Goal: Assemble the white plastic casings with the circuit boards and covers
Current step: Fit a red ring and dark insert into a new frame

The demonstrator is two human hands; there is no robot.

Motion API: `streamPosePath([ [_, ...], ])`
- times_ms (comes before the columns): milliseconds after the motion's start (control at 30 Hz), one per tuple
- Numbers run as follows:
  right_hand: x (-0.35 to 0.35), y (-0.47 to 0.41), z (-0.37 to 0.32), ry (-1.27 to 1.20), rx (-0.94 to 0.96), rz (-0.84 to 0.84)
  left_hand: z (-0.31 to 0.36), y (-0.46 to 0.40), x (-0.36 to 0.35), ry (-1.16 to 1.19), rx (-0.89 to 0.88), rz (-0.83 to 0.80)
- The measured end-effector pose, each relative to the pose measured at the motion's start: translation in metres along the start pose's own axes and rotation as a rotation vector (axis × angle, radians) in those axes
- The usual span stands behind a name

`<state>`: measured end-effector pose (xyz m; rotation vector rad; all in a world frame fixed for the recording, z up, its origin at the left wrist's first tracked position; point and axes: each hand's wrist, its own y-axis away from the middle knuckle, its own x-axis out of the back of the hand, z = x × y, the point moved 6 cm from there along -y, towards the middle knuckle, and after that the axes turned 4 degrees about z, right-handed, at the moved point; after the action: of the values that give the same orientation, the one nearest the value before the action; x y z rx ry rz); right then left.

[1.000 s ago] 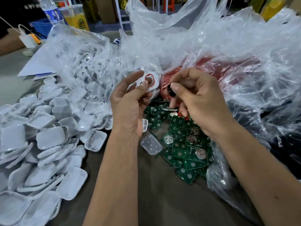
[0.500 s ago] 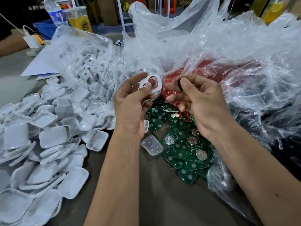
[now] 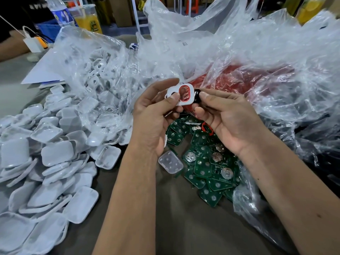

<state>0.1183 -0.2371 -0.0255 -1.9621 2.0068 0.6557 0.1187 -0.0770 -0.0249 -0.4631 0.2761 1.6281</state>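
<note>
Sprawling across the far half of the table, crumpled clear plastic bags dominate the view, one of them showing red parts through its film. Next in bulk is the heap of white plastic covers spread over the left side, with more white pieces spilling from a bag behind it. A smaller pile of green circuit boards lies below the hands, some with round silver cells on them, and one clear cover sits just beside that pile on the bare tabletop.

Both forearms reach forward from the bottom edge and converge at the centre. The left hand is raised with its back toward the camera, fingers curled and thumb pressed on the near face, pinching a white plastic casing that carries a red oval ring around its opening. The casing is held in the air above the circuit boards, tilted toward the viewer. The right hand is turned palm-inward, its thumb and forefinger pinching a small black part that touches the casing's right edge; its other fingers are loosely curled beneath.

At the far left stand a water bottle and a cup of yellow drink.
</note>
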Motion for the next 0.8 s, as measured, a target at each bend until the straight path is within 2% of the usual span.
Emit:
streamPosePath([
  [267, 0.001, -0.001, -0.003, 0.117, 0.061, -0.014, -0.003, 0.0, -0.002, 0.026, 0.017, -0.028],
  [467, 0.004, -0.001, -0.011, 0.409, 0.219, 0.036, -0.002, -0.004, 0.005, 0.113, 0.03, 0.009],
  [667, -0.004, 0.002, -0.01, 0.269, 0.15, -0.072, -0.005, -0.001, -0.001, 0.057, 0.031, -0.102],
  [800, -0.003, 0.003, -0.011, 0.183, 0.151, -0.064, -0.007, -0.001, -0.003, 0.038, 0.037, -0.114],
])
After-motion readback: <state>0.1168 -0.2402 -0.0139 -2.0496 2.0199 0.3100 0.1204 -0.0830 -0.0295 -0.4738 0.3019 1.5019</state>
